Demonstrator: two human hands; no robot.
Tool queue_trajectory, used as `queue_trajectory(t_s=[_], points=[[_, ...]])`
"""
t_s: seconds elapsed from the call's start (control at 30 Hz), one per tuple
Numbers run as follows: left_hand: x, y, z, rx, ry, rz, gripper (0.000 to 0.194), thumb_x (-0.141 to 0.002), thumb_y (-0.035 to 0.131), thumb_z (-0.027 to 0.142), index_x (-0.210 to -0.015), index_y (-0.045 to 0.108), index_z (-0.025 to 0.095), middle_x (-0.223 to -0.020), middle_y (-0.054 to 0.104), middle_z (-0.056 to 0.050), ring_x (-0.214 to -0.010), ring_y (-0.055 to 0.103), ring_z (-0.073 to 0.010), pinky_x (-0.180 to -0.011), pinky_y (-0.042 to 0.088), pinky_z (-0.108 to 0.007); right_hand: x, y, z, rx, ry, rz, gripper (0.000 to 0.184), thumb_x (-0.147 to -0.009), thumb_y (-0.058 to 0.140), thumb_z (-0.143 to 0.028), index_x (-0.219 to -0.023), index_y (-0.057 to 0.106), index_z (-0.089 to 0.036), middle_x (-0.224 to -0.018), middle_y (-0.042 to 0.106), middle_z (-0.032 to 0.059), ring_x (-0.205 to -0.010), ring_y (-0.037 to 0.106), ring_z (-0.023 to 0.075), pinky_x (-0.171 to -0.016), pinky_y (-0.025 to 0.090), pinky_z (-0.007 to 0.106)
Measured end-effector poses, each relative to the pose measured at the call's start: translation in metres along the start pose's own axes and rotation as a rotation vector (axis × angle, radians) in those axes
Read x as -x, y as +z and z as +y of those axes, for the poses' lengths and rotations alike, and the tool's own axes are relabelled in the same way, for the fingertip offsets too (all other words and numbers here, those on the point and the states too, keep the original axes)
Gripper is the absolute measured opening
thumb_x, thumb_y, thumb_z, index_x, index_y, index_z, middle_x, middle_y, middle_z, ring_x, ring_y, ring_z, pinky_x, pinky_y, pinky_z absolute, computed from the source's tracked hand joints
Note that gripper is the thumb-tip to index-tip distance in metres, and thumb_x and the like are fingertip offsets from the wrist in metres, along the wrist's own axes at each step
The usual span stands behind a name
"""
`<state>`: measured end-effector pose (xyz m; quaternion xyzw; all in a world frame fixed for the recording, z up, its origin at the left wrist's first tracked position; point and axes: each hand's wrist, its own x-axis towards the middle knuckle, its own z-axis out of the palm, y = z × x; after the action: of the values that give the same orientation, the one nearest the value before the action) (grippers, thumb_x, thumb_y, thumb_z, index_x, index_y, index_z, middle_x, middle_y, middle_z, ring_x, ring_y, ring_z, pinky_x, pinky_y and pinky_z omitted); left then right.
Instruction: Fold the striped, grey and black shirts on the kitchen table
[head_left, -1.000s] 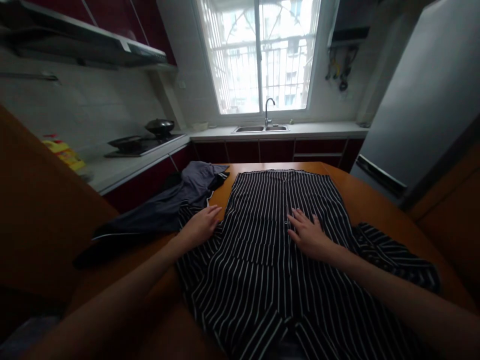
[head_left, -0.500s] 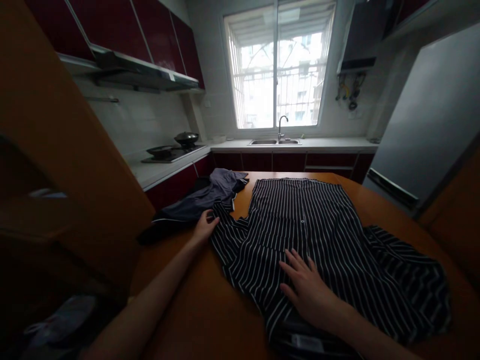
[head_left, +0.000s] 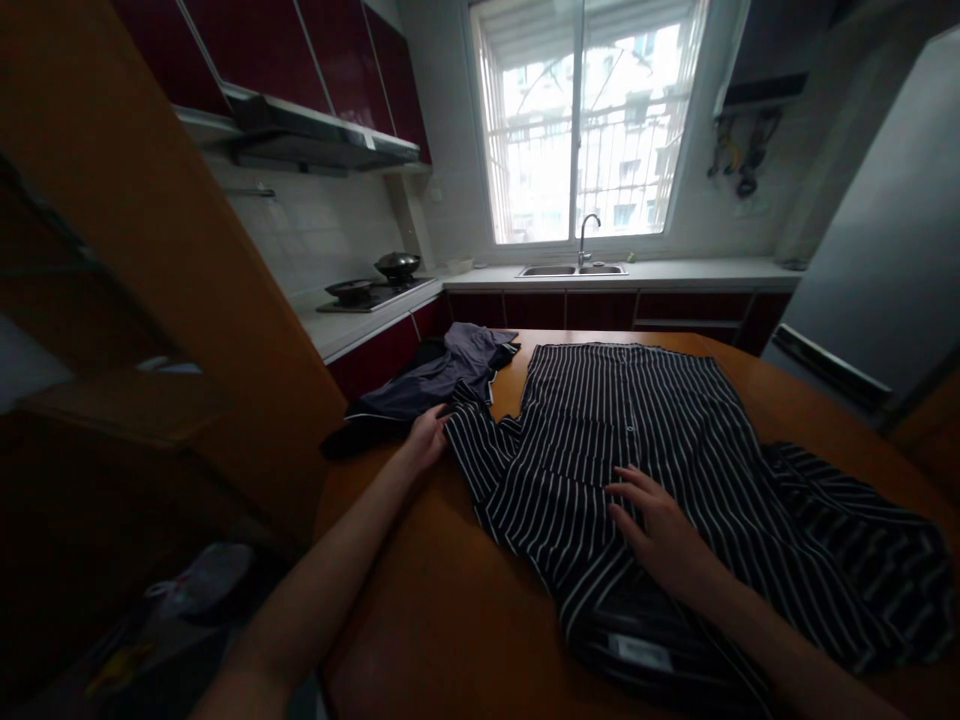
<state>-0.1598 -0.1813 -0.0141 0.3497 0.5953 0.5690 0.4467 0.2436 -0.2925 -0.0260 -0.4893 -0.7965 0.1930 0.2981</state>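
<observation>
A black shirt with white stripes (head_left: 577, 430) lies front up on the wooden table, its hem at the far side and its collar, with a pale label, toward me. My left hand (head_left: 429, 437) pinches the edge of the shirt's left-hand sleeve (head_left: 476, 445). Over the shirt's front, right of its middle, my right hand (head_left: 660, 530) is spread with fingers apart; whether it presses on the cloth I cannot tell. The other sleeve (head_left: 847, 540) lies bunched at the right.
A crumpled grey and black garment (head_left: 427, 380) lies at the table's left edge, close to my left hand. The wooden table (head_left: 442, 590) has a rounded right edge. Beyond are a sink (head_left: 551, 270), a stove with pans (head_left: 375, 293) and a fridge (head_left: 892, 220).
My left hand has gone from beside the shirt's body out to its sleeve and closed on the edge. My right hand has come down toward the collar. The view has swung left.
</observation>
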Motion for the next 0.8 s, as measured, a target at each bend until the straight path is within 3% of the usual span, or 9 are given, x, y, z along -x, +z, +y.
queue_trajectory(t_s=[0.13,0.27,0.4,0.5,0.6,0.7,0.8], points=[[-0.001,-0.003,-0.004,-0.032,0.052,-0.07,0.021,-0.087,0.064,0.019,-0.107,0.066,0.015,-0.092,0.074,-0.009,-0.081,0.073,-0.0207,-0.078,0.06,-0.032,-0.001,-0.004,0.003,-0.052,0.0,0.048,0.032,-0.094,0.05,-0.036,-0.112,0.072,-0.022,-0.141,0.058,0.0131,-0.139,0.046,0.0306,-0.117,0.036,0.053],[0.003,0.003,-0.013,-0.166,0.156,-0.152,0.029,-0.083,0.072,0.03,-0.108,0.071,0.016,-0.104,0.073,-0.009,-0.097,0.07,-0.0242,-0.094,0.055,-0.039,0.0,-0.005,0.004,-0.086,-0.037,0.095,0.029,-0.094,0.051,-0.033,-0.107,0.073,-0.02,-0.137,0.061,0.0144,-0.135,0.051,0.031,-0.114,0.039,0.055],[0.008,0.018,-0.019,-0.373,0.305,-0.185,0.024,-0.069,0.084,0.029,-0.089,0.077,0.018,-0.108,0.069,-0.007,-0.11,0.064,-0.0262,-0.106,0.046,-0.039,0.0,-0.003,0.005,-0.086,-0.047,0.097,0.028,-0.094,0.052,-0.032,-0.107,0.073,-0.019,-0.136,0.061,0.0148,-0.134,0.051,0.0307,-0.113,0.039,0.055],[0.007,0.027,-0.023,-0.526,0.401,-0.077,0.017,-0.075,0.079,0.032,-0.086,0.076,0.019,-0.122,0.062,-0.008,-0.121,0.057,-0.026,-0.109,0.042,-0.037,0.0,-0.002,0.005,-0.083,-0.055,0.091,0.028,-0.094,0.052,-0.032,-0.107,0.073,-0.02,-0.137,0.06,0.014,-0.133,0.052,0.0299,-0.113,0.04,0.054],[0.001,0.029,-0.027,-0.619,0.395,0.08,0.028,-0.087,0.069,0.036,-0.108,0.07,0.018,-0.13,0.058,-0.013,-0.117,0.059,-0.0259,-0.102,0.045,-0.04,0.0,-0.002,0.006,-0.083,-0.065,0.097,0.027,-0.094,0.052,-0.03,-0.107,0.073,-0.02,-0.137,0.06,0.0141,-0.132,0.053,0.0302,-0.113,0.04,0.055],[-0.004,0.027,-0.031,-0.71,0.36,0.157,0.042,-0.086,0.07,0.042,-0.121,0.063,0.02,-0.122,0.065,-0.013,-0.111,0.062,-0.0289,-0.098,0.045,-0.044,0.0,0.0,0.007,-0.082,-0.061,0.092,0.026,-0.093,0.053,-0.029,-0.106,0.073,-0.02,-0.136,0.061,0.0144,-0.132,0.053,0.0315,-0.112,0.041,0.056],[-0.003,0.028,-0.035,-0.776,0.374,0.144,0.053,-0.08,0.077,0.047,-0.124,0.063,0.022,-0.113,0.071,-0.011,-0.112,0.062,-0.0326,-0.101,0.04,-0.048,0.001,0.004,0.007,-0.091,-0.058,0.078,0.025,-0.092,0.055,-0.029,-0.106,0.073,-0.02,-0.136,0.061,0.0142,-0.132,0.053,0.0313,-0.112,0.042,0.055]])
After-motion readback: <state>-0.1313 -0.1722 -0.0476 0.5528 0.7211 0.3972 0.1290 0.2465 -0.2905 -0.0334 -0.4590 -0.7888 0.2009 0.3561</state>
